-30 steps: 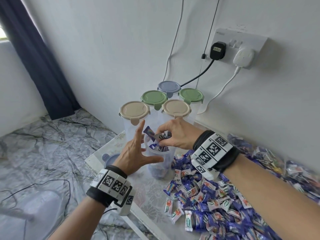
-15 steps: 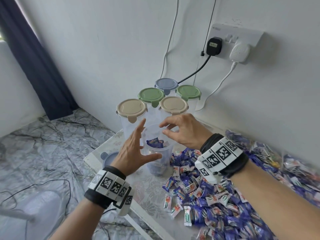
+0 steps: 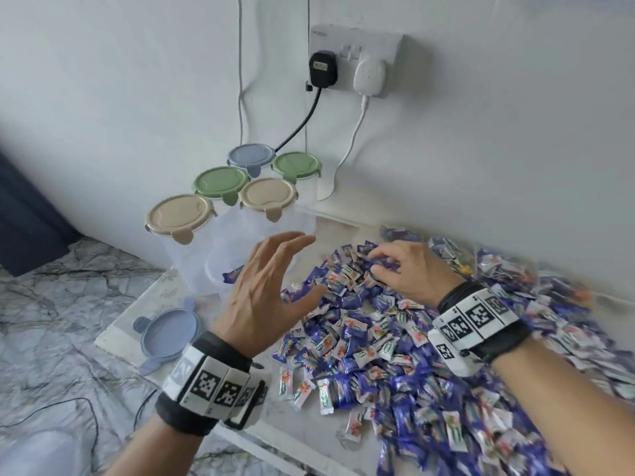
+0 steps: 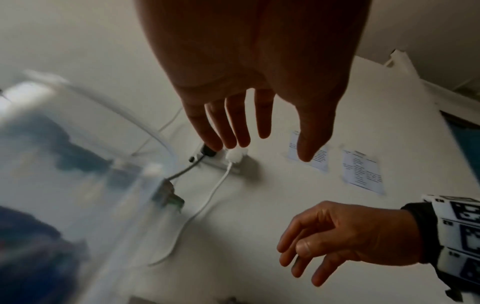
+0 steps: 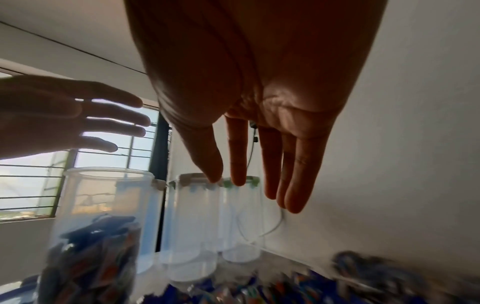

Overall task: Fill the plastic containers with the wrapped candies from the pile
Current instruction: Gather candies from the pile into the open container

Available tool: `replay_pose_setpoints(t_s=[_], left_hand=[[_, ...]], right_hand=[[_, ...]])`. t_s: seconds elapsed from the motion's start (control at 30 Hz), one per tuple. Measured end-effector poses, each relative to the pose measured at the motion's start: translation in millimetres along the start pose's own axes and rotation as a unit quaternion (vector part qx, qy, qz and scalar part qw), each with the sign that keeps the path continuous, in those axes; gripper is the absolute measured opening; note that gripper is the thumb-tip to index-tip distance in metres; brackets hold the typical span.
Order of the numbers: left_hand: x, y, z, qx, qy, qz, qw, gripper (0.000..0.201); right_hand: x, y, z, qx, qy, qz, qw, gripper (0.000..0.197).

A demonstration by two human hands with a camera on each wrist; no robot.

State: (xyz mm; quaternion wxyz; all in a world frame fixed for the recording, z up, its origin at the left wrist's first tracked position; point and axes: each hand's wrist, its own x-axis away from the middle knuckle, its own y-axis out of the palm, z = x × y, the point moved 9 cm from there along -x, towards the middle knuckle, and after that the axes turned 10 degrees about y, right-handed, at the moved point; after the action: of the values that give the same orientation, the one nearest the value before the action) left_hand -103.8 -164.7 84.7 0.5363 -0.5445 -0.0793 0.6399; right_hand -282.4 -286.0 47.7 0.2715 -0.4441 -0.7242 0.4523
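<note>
Your left hand hovers fingers spread beside the open container, right hand loose-fingered, empty, on the candy pile.

candies: blue and white wrappers
lids: beige, green, pale blue
floor: grey marble veining
wristbands: black-and-white squares

The left hand hides most of the open container; candies blur toward 4 o'clock, cut off.

Left hand spread, right hand on candy pile
</note>
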Motion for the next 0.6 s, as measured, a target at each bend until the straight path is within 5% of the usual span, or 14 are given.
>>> replay_pose_setpoints(t_s=[0.3,0.6], left_hand=[[5.6,135.9,3.0,0.062,-0.028,-0.261,0.963,0.065],[33.4,213.0,-1.3,-0.043,-0.060,-0.472,0.879,0.106]], right_hand=[[82.9,-15.6,120.3,0.036,0.180,-0.038,0.982,0.043],[165.0,25.8,205.6,0.070,0.346,-0.144,0.924,0.096]])
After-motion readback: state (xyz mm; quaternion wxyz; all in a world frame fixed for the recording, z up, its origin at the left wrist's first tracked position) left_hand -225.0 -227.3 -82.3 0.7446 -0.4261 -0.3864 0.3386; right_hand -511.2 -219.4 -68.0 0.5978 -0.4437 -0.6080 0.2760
